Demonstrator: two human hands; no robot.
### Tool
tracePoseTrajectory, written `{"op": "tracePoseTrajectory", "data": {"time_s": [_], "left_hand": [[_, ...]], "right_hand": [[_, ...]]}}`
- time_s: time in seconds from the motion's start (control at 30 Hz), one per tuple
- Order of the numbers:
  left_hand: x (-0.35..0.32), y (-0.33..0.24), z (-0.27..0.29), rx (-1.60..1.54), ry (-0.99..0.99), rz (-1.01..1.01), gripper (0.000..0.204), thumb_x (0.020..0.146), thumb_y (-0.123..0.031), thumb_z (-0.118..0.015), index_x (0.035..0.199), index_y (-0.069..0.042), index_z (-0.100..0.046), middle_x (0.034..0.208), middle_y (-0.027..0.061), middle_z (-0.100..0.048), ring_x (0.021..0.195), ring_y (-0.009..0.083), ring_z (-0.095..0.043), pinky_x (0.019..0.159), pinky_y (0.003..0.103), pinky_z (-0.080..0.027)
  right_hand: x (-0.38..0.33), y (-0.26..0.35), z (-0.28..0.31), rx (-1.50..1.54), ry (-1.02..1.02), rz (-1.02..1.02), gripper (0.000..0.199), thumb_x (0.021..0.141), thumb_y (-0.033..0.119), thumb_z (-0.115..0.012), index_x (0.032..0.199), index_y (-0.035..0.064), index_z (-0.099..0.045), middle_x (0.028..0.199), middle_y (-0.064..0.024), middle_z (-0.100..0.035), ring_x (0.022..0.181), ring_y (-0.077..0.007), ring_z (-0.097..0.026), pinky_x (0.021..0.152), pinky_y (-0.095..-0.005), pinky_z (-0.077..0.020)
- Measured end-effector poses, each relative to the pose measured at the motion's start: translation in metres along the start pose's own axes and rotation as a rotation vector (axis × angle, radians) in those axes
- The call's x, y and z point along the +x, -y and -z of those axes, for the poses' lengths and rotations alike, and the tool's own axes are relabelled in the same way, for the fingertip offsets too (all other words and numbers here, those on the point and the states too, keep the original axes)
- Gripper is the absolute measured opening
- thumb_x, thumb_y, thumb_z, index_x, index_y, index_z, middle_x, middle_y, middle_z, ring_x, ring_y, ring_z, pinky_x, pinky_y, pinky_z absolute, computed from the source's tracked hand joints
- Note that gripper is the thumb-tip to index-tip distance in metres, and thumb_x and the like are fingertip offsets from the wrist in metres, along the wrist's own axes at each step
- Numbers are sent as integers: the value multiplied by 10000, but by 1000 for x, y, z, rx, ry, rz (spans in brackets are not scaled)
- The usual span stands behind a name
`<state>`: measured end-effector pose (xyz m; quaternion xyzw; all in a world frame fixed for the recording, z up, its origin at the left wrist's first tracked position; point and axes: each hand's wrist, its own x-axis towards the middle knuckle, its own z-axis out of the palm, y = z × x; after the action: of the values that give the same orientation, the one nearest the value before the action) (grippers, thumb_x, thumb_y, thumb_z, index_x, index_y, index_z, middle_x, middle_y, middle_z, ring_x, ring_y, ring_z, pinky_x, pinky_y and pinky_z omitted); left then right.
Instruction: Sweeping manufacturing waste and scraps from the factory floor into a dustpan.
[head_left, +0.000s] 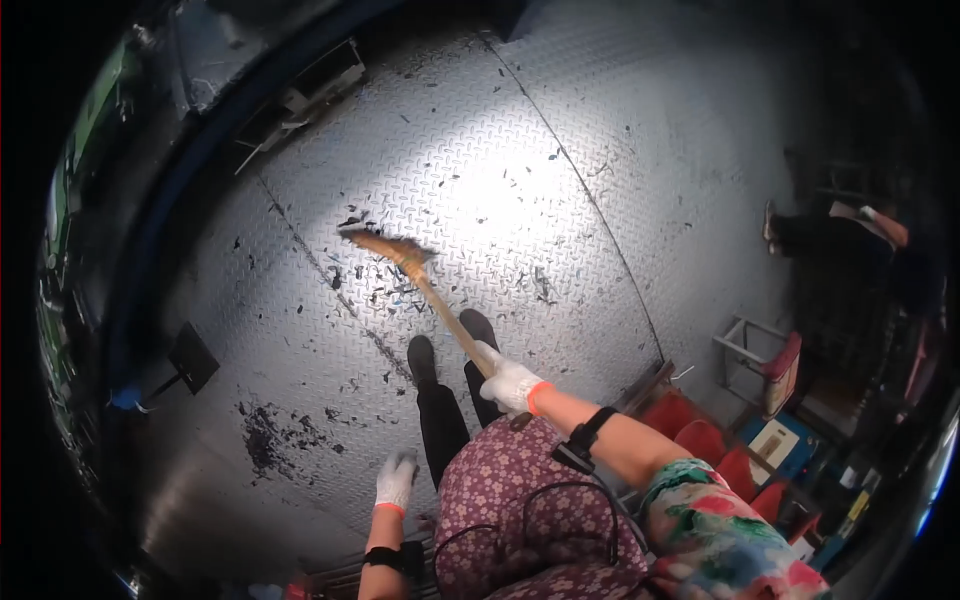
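Note:
My right hand [510,384], in a white glove with an orange cuff, grips the wooden handle of a broom [430,292]. The brush head [388,246] rests on the metal tread-plate floor [600,150] ahead of my black shoes [450,345], among scattered dark scraps [385,292]. My left hand [396,482], gloved the same way, hangs at my side with fingers loosely apart and nothing in it. A black band sits on each wrist.
A heap of dark debris [265,435] lies on the floor to my left. A black dustpan [190,360] stands at the left wall. Red stools [700,430] and a small metal frame [745,345] crowd the right. Another person's legs [830,235] are at far right.

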<state>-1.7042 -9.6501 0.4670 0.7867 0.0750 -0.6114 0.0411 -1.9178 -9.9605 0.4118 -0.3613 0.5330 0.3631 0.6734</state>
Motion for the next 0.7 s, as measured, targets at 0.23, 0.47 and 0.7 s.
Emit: {"op": "tracePoseTrajectory", "data": {"time_s": [0.23,0.47,0.7], "left_hand": [[-1,-16,-4,-183,-32,-104,290,967,-267,-617,1068,-2,-678,780,8,-587,664,89,-496,593,265,-388],[3,64,11,-306,-159,155,237,941,-251,-605,1059,-55,-664,766,6,-578,616,98,-500,523,273,-371],[-40,99,-2,-288,-97,320,220,935,-253,-633,1034,-57,-645,761,12,-577,643,122,-513,573,291,-414]], "right_hand": [[7,86,114,-58,-200,52,888,832,45,-546,1624,263,-208,1007,-187,-689,612,-211,-626,544,-376,-542],[147,138,123,-140,-345,121,813,909,81,-473,1624,187,-102,1074,-297,-679,953,-396,-701,786,-480,-563],[58,55,-19,-130,185,248,926,809,43,-551,1631,261,-184,978,-207,-687,806,-303,-686,715,-439,-551]]}}
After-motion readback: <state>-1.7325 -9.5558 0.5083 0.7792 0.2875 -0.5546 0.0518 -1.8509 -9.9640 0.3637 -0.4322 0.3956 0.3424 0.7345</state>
